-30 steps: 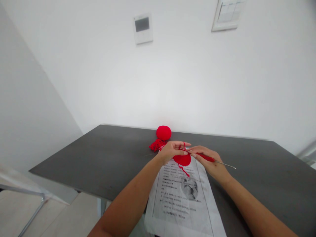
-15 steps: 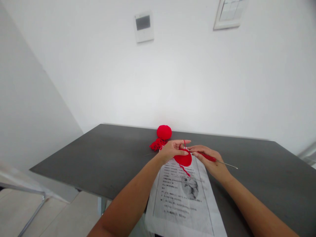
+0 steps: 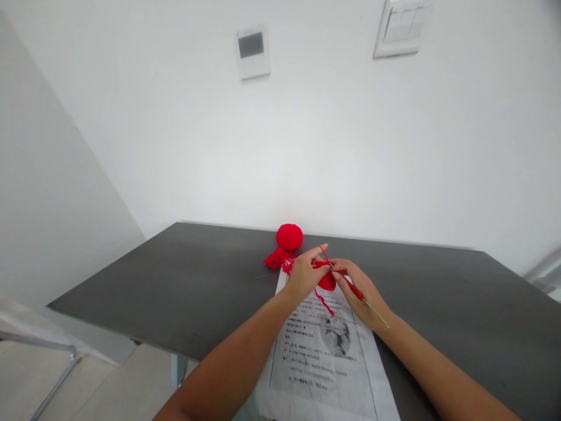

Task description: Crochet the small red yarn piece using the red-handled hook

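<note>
My left hand (image 3: pixel 303 273) pinches a small red crochet piece (image 3: pixel 326 282), with a strand of red yarn running over its raised index finger. Closed around the red handle of a crochet hook (image 3: pixel 356 290) is my right hand (image 3: pixel 360 286); the hook's metal shaft sticks out toward my right wrist. Its tip meets the piece between my two hands, where fingers partly hide it. A loose yarn tail (image 3: pixel 324 304) dangles from the piece over a printed sheet (image 3: pixel 315 374).
Behind my left hand, a red ball of yarn (image 3: pixel 290 237) sits near the table's back edge. Loose red yarn or mesh (image 3: pixel 279 258) lies in front of it. A thin needle-like line (image 3: pixel 262 275) lies on the dark table (image 3: pixel 184 286). The white wall rises directly behind.
The crochet hook has swung to a steeper slant, its free end now lower and closer to my right wrist. My right hand has moved left, and my left fingers cover more of the piece.
</note>
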### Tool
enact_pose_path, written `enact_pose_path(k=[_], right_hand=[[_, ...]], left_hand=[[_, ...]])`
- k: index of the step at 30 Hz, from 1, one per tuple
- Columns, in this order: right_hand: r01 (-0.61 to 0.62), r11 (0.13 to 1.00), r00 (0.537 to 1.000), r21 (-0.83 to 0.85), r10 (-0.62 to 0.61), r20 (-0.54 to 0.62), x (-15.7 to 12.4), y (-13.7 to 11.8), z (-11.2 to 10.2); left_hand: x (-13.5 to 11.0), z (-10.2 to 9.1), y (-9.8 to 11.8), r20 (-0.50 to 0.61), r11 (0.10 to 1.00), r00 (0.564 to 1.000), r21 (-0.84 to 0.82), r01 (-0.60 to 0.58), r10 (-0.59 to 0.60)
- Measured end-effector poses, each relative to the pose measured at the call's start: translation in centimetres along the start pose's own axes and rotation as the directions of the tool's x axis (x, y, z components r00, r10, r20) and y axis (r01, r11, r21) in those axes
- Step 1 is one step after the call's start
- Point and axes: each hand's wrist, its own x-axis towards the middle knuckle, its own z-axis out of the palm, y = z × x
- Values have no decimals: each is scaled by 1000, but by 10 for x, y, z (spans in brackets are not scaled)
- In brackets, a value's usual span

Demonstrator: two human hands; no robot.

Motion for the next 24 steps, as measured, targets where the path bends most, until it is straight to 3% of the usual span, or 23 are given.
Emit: enact_pose_path(k=[4,7,10,13,17,24], right_hand=[[128,982,985,-139,-142,-95,-3,2,13],[134,971,979,-199,-161,-123,-5,0,15],[138,969,980,-206,-164,-114,-5,-1,13],[142,976,982,-166,-160,-99,-4,-1,8],[147,985,987,-94,-153,-57,-1,-3,1],[144,989,989,-17,-144,-31,2,-8,-10]], left_hand=[[-2,9,-4,-5,961,995,-259,95,-99],[-1,10,-3,114,861,979,-466,203,-169],[0,5,-2,264,759,942,-566,324,-205],[3,-2,-4,390,703,892,-567,429,-230],[8,-12,-9,513,700,832,-514,495,-211],[11,-31,-4,598,759,760,-362,540,-256]])
